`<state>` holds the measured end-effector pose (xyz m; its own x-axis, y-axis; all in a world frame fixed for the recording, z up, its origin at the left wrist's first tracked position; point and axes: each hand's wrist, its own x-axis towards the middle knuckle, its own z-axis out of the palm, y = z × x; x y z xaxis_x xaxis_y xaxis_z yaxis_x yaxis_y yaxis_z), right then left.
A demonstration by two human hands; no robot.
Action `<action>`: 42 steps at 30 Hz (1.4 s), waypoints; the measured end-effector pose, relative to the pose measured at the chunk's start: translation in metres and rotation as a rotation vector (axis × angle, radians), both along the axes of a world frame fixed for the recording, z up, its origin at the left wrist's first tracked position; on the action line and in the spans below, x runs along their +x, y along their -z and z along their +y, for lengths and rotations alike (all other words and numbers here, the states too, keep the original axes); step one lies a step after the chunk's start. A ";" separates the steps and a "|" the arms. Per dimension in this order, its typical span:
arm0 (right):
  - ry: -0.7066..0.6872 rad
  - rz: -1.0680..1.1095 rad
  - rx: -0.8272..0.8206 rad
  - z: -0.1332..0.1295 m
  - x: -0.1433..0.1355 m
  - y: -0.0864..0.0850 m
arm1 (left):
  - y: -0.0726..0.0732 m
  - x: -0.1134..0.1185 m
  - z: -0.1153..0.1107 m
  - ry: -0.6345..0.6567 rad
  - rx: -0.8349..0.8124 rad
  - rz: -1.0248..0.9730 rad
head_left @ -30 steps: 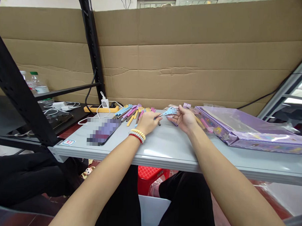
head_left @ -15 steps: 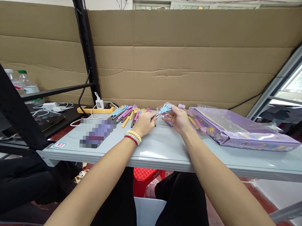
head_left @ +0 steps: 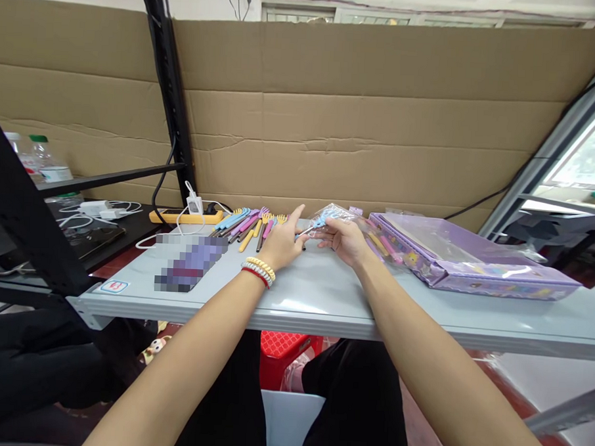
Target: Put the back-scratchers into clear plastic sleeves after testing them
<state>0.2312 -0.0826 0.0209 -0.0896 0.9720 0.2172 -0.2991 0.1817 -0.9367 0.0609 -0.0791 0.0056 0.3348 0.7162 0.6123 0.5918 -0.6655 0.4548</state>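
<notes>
My right hand (head_left: 346, 241) is closed on a small blue back scratcher (head_left: 322, 219) with a hand-shaped head and a thin metal rod, partly inside a clear plastic bag (head_left: 338, 211). Just left of it, my left hand (head_left: 279, 244) has its index finger stretched upward and its thumb apart, close to the rod's near end; its other fingers are mostly hidden. Beyond that hand lies a row of loose back scratchers (head_left: 243, 224) in blue, purple, yellow and pink, several with dark handles.
A purple box (head_left: 496, 285) with clear film stands at the right, with wrapped pink and yellow scratchers (head_left: 388, 247) beside it. A pixelated phone-like object (head_left: 190, 264) lies at the left. Behind are a yellow power strip (head_left: 172, 215), cables and a cardboard wall (head_left: 356, 120).
My left index finger has lifted and spread from the rod. My right hand has shifted slightly down and left with the blue back scratcher, and more of the plastic bag shows above it.
</notes>
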 end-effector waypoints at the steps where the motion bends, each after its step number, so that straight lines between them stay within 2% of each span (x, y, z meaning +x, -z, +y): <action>1: 0.001 0.001 -0.004 0.000 0.000 0.000 | 0.000 0.000 0.000 0.009 0.000 0.004; 7: 0.081 0.050 0.041 0.000 0.000 -0.004 | -0.001 0.001 -0.001 0.010 -0.006 0.020; 13: 0.249 0.150 0.054 0.003 0.012 -0.008 | -0.001 -0.004 0.005 -0.146 -0.130 0.157; 16: 0.195 0.121 0.055 0.002 0.013 -0.008 | 0.000 -0.004 0.005 -0.158 -0.098 0.106; 24: 0.013 -0.067 0.024 0.002 -0.001 0.001 | 0.002 0.002 -0.003 -0.033 -0.019 0.057; 31: -0.104 -0.209 0.034 0.002 0.000 0.004 | -0.002 0.003 -0.005 0.012 -0.085 -0.017; 35: -0.147 -0.234 0.029 0.003 0.002 0.005 | -0.002 0.003 0.000 0.008 -0.054 -0.008; 37: -0.129 -0.165 0.027 0.004 0.003 0.004 | -0.002 0.003 0.000 0.000 -0.042 -0.028; 42: 0.067 0.024 0.065 0.008 0.007 0.003 | -0.003 0.005 -0.002 0.032 -0.087 -0.129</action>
